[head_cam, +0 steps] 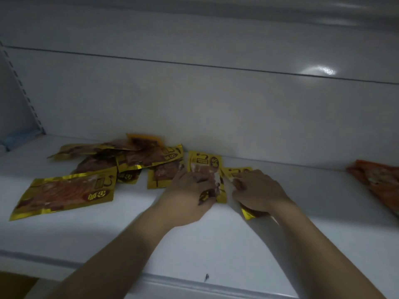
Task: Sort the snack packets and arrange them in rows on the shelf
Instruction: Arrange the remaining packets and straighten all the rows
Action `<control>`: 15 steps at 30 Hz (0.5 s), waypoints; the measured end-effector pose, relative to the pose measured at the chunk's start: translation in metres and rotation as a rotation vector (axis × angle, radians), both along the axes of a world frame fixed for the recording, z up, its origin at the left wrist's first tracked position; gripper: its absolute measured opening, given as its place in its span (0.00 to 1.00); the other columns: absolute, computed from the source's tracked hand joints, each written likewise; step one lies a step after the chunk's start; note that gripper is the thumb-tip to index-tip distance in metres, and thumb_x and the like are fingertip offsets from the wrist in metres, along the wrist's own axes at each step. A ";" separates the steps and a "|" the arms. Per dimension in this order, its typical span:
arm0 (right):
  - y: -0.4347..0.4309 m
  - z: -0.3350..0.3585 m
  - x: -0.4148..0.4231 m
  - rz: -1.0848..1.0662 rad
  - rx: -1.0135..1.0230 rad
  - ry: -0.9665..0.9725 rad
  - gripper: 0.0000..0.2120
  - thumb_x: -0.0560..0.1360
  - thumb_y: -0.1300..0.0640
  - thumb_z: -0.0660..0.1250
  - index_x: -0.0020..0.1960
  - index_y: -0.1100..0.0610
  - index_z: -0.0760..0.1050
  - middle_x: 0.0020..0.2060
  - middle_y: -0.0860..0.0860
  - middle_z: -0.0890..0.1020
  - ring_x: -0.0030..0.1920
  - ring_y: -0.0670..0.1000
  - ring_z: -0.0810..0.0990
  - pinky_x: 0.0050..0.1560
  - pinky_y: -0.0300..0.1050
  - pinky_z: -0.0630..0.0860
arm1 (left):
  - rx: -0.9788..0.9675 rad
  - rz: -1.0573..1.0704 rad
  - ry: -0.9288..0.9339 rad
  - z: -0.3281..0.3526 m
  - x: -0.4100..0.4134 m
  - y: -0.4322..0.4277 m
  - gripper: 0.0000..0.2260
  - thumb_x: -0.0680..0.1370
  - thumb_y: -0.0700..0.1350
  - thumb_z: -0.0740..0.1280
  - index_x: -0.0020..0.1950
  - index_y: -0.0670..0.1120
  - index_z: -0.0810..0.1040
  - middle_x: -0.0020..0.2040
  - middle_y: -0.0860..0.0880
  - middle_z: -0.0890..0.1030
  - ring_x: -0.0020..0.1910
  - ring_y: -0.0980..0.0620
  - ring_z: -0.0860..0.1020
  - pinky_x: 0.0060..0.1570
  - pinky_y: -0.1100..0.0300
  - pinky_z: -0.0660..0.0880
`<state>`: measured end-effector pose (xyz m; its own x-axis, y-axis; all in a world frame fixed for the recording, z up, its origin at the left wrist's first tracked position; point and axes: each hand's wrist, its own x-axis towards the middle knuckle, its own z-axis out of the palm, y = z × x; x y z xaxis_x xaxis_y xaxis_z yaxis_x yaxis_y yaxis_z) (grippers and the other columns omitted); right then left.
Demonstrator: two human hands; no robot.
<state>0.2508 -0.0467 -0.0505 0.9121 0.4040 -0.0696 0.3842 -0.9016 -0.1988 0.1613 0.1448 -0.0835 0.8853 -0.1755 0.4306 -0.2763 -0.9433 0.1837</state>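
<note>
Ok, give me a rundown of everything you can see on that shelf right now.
shelf: one, white, across the view
loose packets: overlapping heap, exact count unclear, gold, back left
big packet: one, gold, lying flat front left
held packets: two, gold, side by side at centre under the hands
orange packet: one, right edge, partly out of frame
blue thing: one, far left corner, unclear
left hand: on the left held packet
right hand: on the right one

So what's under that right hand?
A gold snack packet lies flat on the white shelf beneath the right hand; only its near corner and far edge show. The hand covers its middle, so its picture cannot be seen.
</note>
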 end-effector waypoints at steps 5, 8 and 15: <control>-0.005 -0.001 0.006 -0.088 0.067 -0.113 0.13 0.74 0.50 0.63 0.57 0.48 0.78 0.54 0.51 0.81 0.56 0.57 0.78 0.45 0.43 0.67 | -0.098 -0.148 0.080 -0.004 0.002 -0.003 0.20 0.78 0.57 0.63 0.70 0.55 0.74 0.73 0.55 0.70 0.69 0.54 0.68 0.65 0.59 0.69; -0.004 0.004 0.008 -0.130 0.130 -0.190 0.07 0.75 0.51 0.64 0.47 0.52 0.78 0.47 0.53 0.82 0.53 0.59 0.80 0.42 0.43 0.67 | -0.099 -0.202 0.045 -0.004 0.001 -0.004 0.21 0.79 0.57 0.64 0.72 0.55 0.71 0.76 0.55 0.65 0.69 0.54 0.65 0.64 0.63 0.63; 0.049 0.031 -0.001 -0.039 0.310 -0.454 0.10 0.73 0.48 0.63 0.41 0.53 0.79 0.38 0.51 0.78 0.45 0.57 0.79 0.37 0.43 0.67 | -0.073 0.422 0.139 0.016 0.002 0.038 0.23 0.78 0.58 0.60 0.73 0.57 0.67 0.76 0.53 0.64 0.76 0.51 0.56 0.75 0.52 0.48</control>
